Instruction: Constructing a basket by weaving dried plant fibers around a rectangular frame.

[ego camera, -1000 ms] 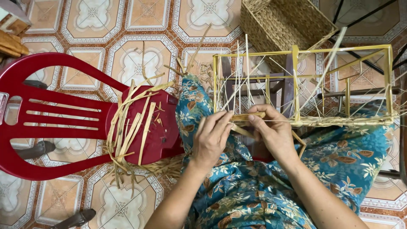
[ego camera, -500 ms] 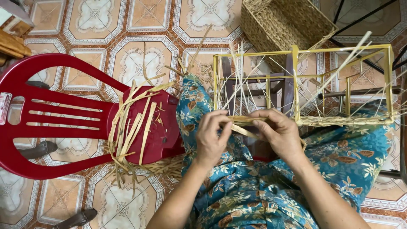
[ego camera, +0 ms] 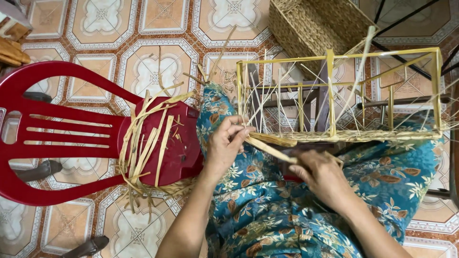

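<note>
The fingers of the left hand (ego camera: 228, 143) are curled and closed on the near end of a flat straw strip (ego camera: 268, 149), pinched just beside the corner of the yellow frame (ego camera: 331, 91). The fingers of the right hand (ego camera: 321, 173) are folded over the other end of the same strip, below the frame's lower rail; the exact contact there is partly hidden by the knuckles. The strip is seen as a pale, flat, fibrous band, its long axis running from the left hand down and to the right toward the right hand.

The frame is a box-shaped skeleton of thin yellow rods, resting across the lap on blue floral fabric (ego camera: 267, 215). Thin dry strands stand upright and slanted inside it, and a woven band of straw (ego camera: 363, 136) is noted along its lower rail, coarse and braided in texture.

To the left of the frame, a red plastic chair (ego camera: 62, 138) lies with its slatted back pointing left; a loose bundle of straw strips (ego camera: 148, 143) is draped over its seat, mostly lengthwise top to bottom. Above the frame, a finished woven basket (ego camera: 311, 26), tan and rough, is set on the patterned tiled floor (ego camera: 153, 71). No labels or signs are observed.
</note>
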